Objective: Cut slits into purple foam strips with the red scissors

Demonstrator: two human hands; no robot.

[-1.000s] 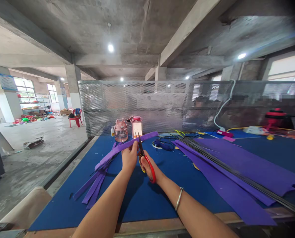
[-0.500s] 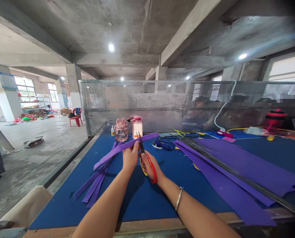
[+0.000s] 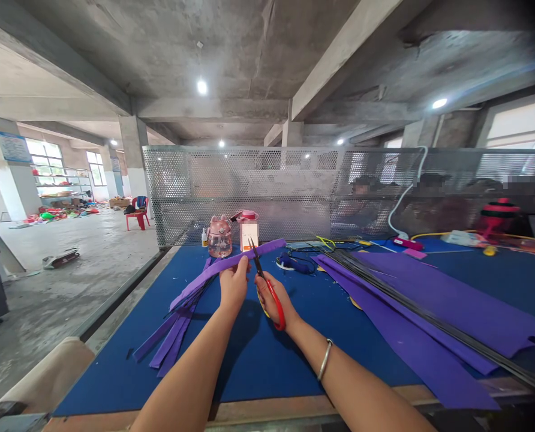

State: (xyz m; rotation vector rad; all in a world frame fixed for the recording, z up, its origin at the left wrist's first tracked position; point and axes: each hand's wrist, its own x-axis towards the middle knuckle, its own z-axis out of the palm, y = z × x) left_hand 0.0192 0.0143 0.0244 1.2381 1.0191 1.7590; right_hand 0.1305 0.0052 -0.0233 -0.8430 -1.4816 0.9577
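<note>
Wide view first: the blue bench point(image 3: 258, 372) fills the lower half of the frame. Broad purple sheets point(image 3: 451, 300) sprawl across its right side, with a bundle of dark rods point(image 3: 429, 319) lying slantwise over them. Lower left of centre sits a fan of loose strips point(image 3: 171, 339).

Dead centre, here's the action. The purple strip point(image 3: 267, 247) hangs in the air just above the bench, running from the loose pile up toward the middle of the frame. The left hand point(image 3: 233, 287) has its grip pinched tight on the strip's lower edge. The right hand point(image 3: 273, 302) has its grip closed through the red loops of the scissors point(image 3: 264, 281), blades pointing up and meeting the strip just right of that pinch.

And that's the danger. The left fingertips point(image 3: 245, 264) sit very near the blades, so a small slide along the fabric could put skin in the bite. The strip's far end is unsupported, and if it sags or twists the cut may wander off line and leave a ragged edge. A hard tug could also drag the tail through the loose strips and scatter them. Small worry: the pink bottle point(image 3: 219, 236), upper centre, stands just behind the strip, and a sweep of the strip could knock it.
</note>
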